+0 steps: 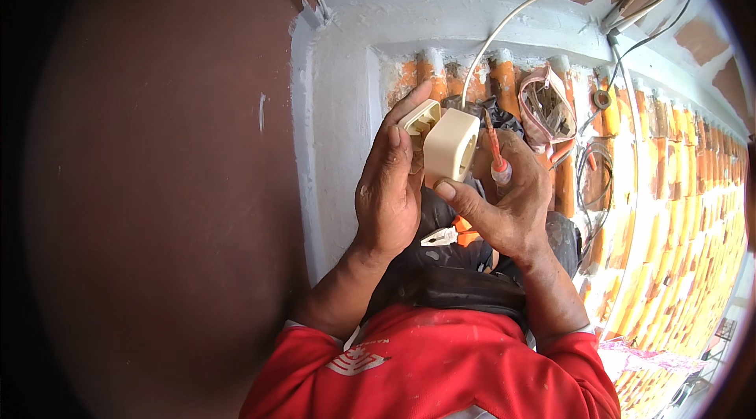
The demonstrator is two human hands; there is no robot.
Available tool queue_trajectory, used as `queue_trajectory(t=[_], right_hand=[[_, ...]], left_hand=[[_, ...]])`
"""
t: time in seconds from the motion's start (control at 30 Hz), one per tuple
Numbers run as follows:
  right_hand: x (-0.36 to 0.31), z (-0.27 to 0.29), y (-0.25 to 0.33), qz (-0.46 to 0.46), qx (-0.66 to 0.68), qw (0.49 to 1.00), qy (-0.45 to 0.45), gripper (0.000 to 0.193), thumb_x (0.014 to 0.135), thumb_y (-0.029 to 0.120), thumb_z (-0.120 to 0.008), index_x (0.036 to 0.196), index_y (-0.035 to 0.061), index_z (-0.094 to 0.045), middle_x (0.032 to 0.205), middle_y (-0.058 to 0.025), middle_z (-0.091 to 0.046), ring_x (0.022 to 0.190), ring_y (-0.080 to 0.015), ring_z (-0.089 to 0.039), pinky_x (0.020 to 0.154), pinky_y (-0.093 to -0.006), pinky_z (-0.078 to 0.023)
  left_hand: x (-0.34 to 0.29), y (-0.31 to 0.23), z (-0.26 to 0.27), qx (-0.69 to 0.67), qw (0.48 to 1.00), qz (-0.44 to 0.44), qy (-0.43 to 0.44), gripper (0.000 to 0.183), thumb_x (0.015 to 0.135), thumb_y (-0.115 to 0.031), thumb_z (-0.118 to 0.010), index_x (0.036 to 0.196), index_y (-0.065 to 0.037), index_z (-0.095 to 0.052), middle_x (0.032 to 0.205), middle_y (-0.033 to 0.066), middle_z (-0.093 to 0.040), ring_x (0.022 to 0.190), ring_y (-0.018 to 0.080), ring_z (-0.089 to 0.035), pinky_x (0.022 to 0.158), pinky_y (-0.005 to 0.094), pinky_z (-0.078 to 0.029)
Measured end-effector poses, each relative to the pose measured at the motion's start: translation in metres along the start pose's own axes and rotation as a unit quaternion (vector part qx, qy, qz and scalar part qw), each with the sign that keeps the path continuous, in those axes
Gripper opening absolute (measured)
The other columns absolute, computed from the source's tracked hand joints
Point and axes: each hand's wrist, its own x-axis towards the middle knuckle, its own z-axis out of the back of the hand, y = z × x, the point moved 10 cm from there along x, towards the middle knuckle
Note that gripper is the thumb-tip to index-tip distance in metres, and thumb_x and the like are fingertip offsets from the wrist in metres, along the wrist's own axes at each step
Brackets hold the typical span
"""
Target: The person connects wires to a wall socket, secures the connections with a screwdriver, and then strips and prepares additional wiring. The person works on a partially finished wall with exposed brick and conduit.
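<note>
My left hand (386, 194) is closed on an open cream plastic box part (420, 121), its thumb along the near side and its inner fittings showing. Right beside it, a boxy cream electrical socket (449, 147) is tilted, with its round recess turned to the right. My right hand (516, 202) grips that socket with the thumb at its lower edge. A screwdriver (499, 159) with a red and clear handle is also tucked in my right hand. A white cable (504, 21) comes down from above behind the two parts; where it ends is hidden.
Pliers with orange handles (441, 237) lie on my lap. Beyond my right hand are a pink zip pouch (546, 108) of small items, a tape roll (602, 99) and looped black cable (596, 183) on orange roof tiles (665, 183). A brown wall (165, 183) rises at left.
</note>
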Motion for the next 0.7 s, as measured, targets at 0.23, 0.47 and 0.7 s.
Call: queue_trajectory(t=[0.23, 0.47, 0.7], right_hand=[[-0.010, 0.000, 0.001, 0.043, 0.023, 0.998, -0.051, 0.055, 0.081, 0.023, -0.099, 0.121, -0.0052, -0.073, 0.104, -0.0170, -0.075, 0.090, -0.0263, -0.074, 0.082, -0.0376, -0.059], [-0.016, 0.000, -0.013, 0.006, 0.083, 0.996, -0.032, 0.058, 0.083, 0.021, -0.098, 0.127, -0.0067, -0.071, 0.117, -0.0195, -0.076, 0.103, -0.0279, -0.074, 0.092, -0.0391, -0.058], [-0.016, -0.002, -0.015, -0.059, 0.178, 0.982, 0.024, 0.064, 0.088, 0.019, -0.096, 0.138, -0.0071, -0.066, 0.122, -0.0143, -0.075, 0.111, -0.0215, -0.071, 0.097, -0.0354, -0.056]], left_hand=[[-0.009, -0.019, -0.014, 0.103, 0.990, -0.085, 0.053, 0.062, 0.124, -0.034, -0.027, 0.169, 0.008, -0.035, 0.173, 0.0225, -0.040, 0.156, 0.0277, -0.045, 0.130, 0.0416, -0.034], [-0.008, -0.022, -0.017, 0.144, 0.981, -0.110, 0.064, 0.062, 0.123, -0.035, -0.030, 0.169, 0.006, -0.037, 0.167, 0.0223, -0.044, 0.152, 0.0288, -0.046, 0.128, 0.0417, -0.034], [-0.011, -0.031, -0.016, 0.234, 0.959, -0.153, 0.050, 0.061, 0.122, -0.034, -0.035, 0.169, 0.003, -0.041, 0.163, 0.0208, -0.048, 0.143, 0.0303, -0.049, 0.125, 0.0434, -0.035]])
